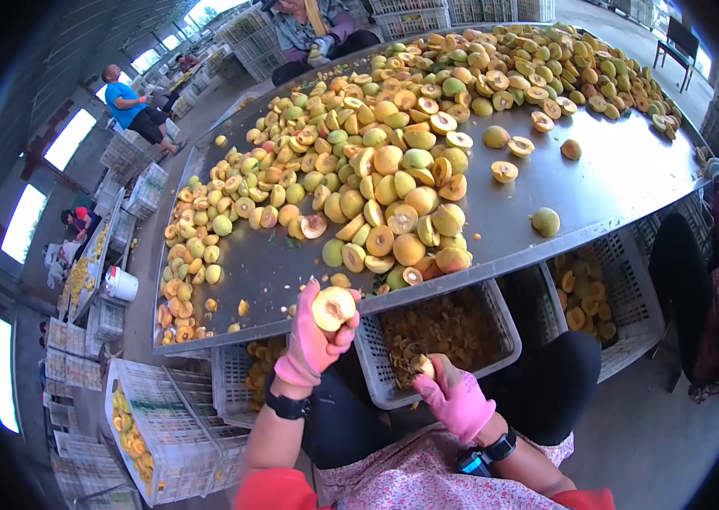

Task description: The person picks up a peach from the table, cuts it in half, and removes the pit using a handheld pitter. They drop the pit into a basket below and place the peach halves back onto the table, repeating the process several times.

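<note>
My left hand [312, 344], in a pink glove, is closed around a peach half [334, 308] at the table's front edge. The cut face points up and shows a brownish hollow in its middle. Lower and to the right, my right hand [460, 401], also gloved in pink, has its fingers closed on a small pale thing with a dark end; I cannot tell what it is. That hand overlaps the near rim of a grey crate [508, 340] of brown scraps. Halved peaches [385, 161] lie heaped over the metal table [512, 246] ahead.
Under the table at right stands a crate [627, 293] with peach halves. Left of my legs, a white crate [164, 408] leans with fruit inside. Across the table sits a person [312, 30] in gloves. Another person [134, 106] in blue is farther left, near stacked crates.
</note>
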Demonstrator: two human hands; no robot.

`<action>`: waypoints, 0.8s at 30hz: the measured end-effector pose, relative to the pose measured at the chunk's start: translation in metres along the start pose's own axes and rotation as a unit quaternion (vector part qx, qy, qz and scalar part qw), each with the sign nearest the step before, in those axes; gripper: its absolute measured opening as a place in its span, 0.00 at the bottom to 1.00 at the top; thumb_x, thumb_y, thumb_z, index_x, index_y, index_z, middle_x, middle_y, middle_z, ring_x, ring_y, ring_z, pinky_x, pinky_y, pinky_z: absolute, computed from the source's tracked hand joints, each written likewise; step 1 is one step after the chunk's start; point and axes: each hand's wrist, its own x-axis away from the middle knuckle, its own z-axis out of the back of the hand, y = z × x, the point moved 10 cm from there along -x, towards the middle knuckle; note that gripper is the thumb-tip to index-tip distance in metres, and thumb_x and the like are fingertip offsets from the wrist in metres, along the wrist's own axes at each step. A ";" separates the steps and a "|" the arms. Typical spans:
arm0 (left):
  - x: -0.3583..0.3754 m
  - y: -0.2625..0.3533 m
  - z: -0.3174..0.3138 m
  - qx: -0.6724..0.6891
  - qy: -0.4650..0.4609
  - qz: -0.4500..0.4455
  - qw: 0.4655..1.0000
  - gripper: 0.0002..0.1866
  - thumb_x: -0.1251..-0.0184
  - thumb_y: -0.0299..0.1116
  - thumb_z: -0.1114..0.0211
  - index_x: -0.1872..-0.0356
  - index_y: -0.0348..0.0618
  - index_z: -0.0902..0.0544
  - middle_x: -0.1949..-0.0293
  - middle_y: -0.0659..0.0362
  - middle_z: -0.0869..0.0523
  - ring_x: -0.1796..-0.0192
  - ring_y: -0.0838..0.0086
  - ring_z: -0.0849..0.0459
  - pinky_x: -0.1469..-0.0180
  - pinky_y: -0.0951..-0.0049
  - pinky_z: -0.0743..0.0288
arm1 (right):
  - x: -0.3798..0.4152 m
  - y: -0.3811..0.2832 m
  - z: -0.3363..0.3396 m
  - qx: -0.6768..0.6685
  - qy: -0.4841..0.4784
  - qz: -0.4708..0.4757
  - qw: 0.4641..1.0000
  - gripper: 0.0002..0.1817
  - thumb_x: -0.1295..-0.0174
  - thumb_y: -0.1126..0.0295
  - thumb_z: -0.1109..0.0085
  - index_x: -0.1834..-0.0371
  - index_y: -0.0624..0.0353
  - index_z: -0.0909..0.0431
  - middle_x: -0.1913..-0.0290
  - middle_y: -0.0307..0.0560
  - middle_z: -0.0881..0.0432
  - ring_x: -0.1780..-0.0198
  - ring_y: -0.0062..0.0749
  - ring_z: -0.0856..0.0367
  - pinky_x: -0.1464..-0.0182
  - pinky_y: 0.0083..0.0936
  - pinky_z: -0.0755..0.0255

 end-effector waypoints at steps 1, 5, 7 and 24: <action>0.011 -0.019 -0.005 -0.014 0.010 0.001 1.000 0.38 0.20 0.67 0.60 0.50 0.38 0.17 0.73 0.56 0.17 0.81 0.77 0.28 0.83 0.82 0.40 | 0.001 -0.010 -0.005 0.030 -0.011 0.020 0.999 0.24 0.25 0.54 0.40 0.37 0.61 0.30 0.58 0.64 0.15 0.57 0.63 0.14 0.58 0.42 0.21; 0.048 -0.070 -0.021 -0.046 0.086 0.033 0.995 0.41 0.21 0.70 0.64 0.54 0.41 0.15 0.71 0.59 0.15 0.79 0.78 0.24 0.78 0.83 0.34 | 0.006 -0.045 -0.016 0.122 0.015 0.096 0.988 0.19 0.25 0.53 0.42 0.46 0.57 0.29 0.65 0.59 0.17 0.62 0.59 0.14 0.64 0.47 0.22; 0.052 -0.086 -0.028 -0.023 0.115 0.029 0.993 0.41 0.21 0.70 0.64 0.54 0.41 0.15 0.70 0.60 0.15 0.76 0.78 0.21 0.77 0.83 0.32 | 0.007 -0.036 -0.022 0.148 0.003 0.066 0.987 0.19 0.26 0.54 0.40 0.46 0.58 0.28 0.65 0.59 0.16 0.61 0.60 0.14 0.64 0.46 0.23; 0.060 -0.114 -0.010 -0.042 0.154 -0.071 0.985 0.43 0.19 0.69 0.67 0.55 0.38 0.15 0.60 0.56 0.12 0.57 0.69 0.13 0.48 0.69 0.19 | 0.021 -0.028 -0.028 0.189 -0.084 -0.024 0.978 0.23 0.22 0.48 0.49 0.54 0.61 0.30 0.70 0.65 0.16 0.65 0.65 0.16 0.64 0.54 0.24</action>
